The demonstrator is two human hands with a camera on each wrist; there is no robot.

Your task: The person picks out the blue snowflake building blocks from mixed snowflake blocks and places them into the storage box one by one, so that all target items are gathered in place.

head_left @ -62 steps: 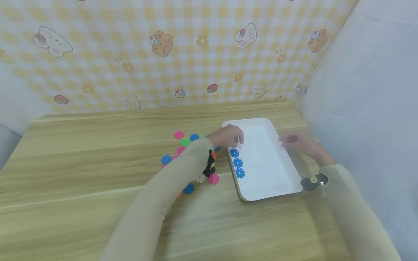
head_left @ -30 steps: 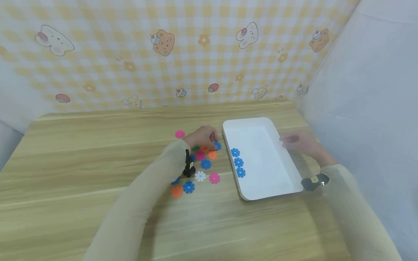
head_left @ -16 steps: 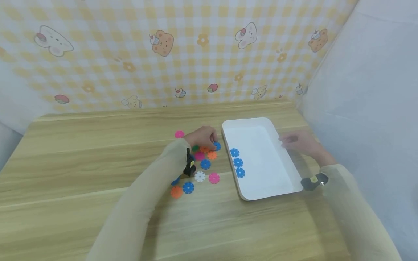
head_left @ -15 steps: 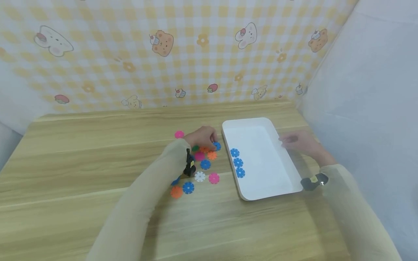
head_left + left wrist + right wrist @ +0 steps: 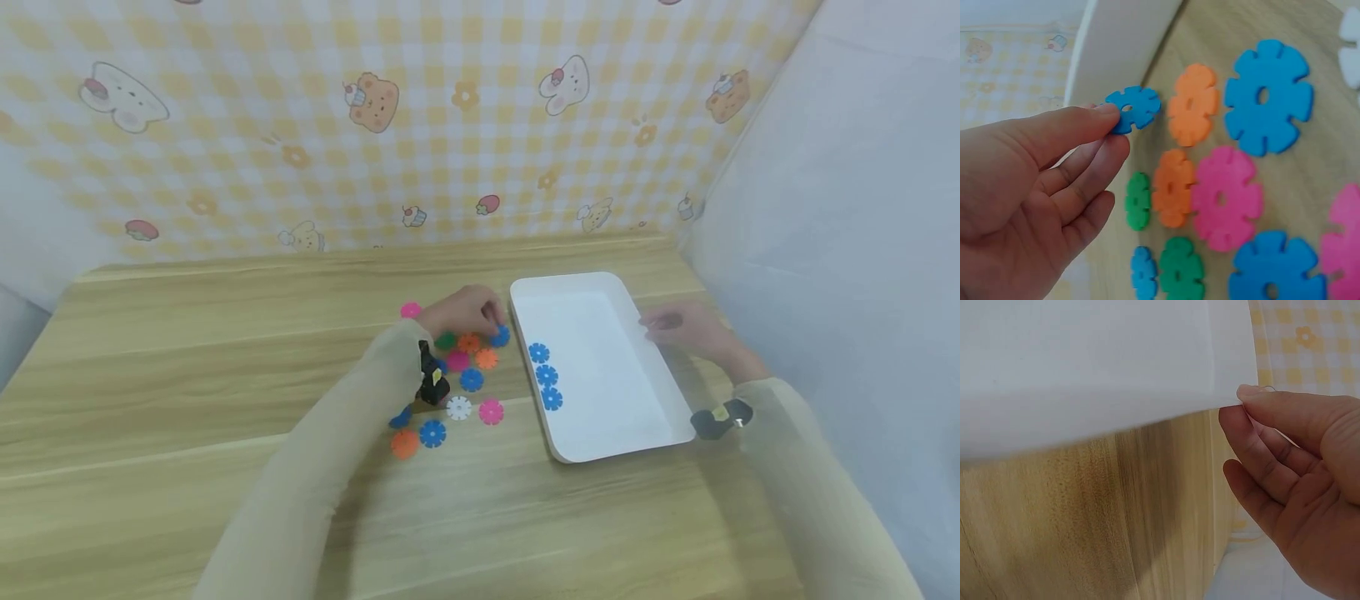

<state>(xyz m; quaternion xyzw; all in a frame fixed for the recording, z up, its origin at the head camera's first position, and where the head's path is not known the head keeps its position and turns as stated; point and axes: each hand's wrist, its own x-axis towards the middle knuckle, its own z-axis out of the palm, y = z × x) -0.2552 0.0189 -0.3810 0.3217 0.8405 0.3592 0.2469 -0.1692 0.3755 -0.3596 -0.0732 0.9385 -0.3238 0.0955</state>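
My left hand (image 5: 471,310) pinches a blue notched plastic disc (image 5: 1137,107) between thumb and fingers, close to the tray's left side. Beside and below it on the table lie more flower-shaped discs, among them an orange one (image 5: 1192,105), a pink one (image 5: 1225,197) and a green one (image 5: 1182,270). The white tray (image 5: 622,383) holds 3 blue discs (image 5: 547,376) in a column along its left wall. At the tray's right edge, my right hand (image 5: 686,327) pinches the rim (image 5: 1210,403) between thumb and index finger.
Loose discs spread left of the tray, including a white one (image 5: 459,407) and an orange one (image 5: 405,444) toward the front. A yellow checked cloth (image 5: 465,142) hangs behind the wooden table (image 5: 187,350). A pale sheet (image 5: 840,208) stands at the right.
My left hand has moved from over the tray's left side back to the loose discs, and now raises a blue disc slightly. The right hand stays on the rim.
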